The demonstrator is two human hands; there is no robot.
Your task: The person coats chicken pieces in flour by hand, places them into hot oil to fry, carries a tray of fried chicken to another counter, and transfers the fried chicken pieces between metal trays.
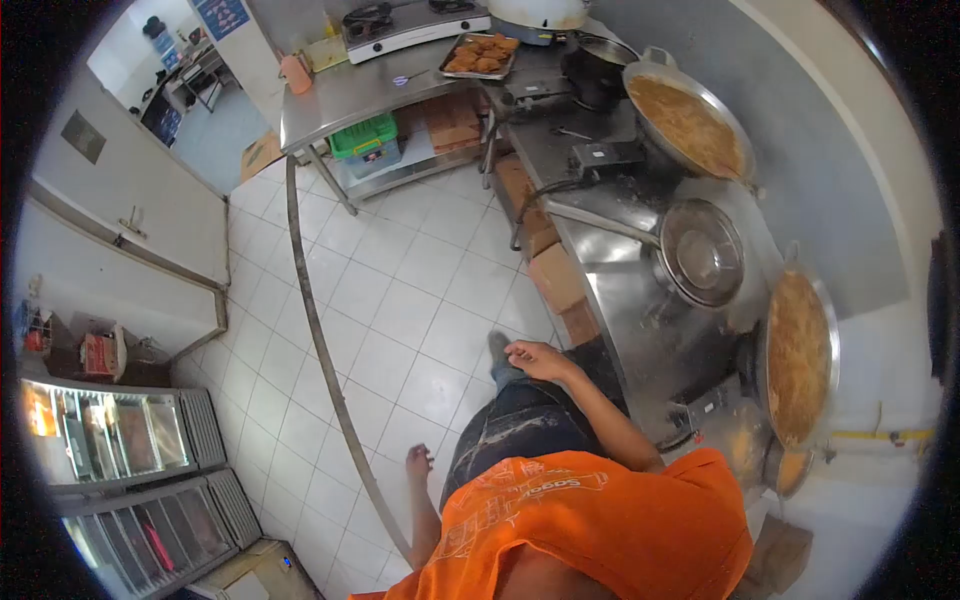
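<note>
Head view: white floor tiles (400,310) are spread between the tables, and if they are wet or greasy, which cannot be told, footing could be lost. Along the right side a steel counter (640,375) is crowded with cookware, so a bump against its edge might be passed on to whatever is stood there. A long dark hose (318,340) is seen running from beside the far table towards the left arm; a foot could be caught by it where the walkway is crossed. By the wall, two wide pans, an upper pan (690,120) and a lower pan (800,360), are filled with brownish, frothy liquid; if it is hot oil, burns could be caused by splashing or tipping. Between them a strainer (703,252) is set, its long handle pointed out to the counter's front edge, where it could be knocked by a passing arm and swung round. The right hand (537,360) is held low near that edge, fingers loosely curled, with nothing seen grasped. The left hand (420,462) is likewise relaxed and unoccupied, held just beside the hose in this view; whether that is touched cannot be told.
</note>
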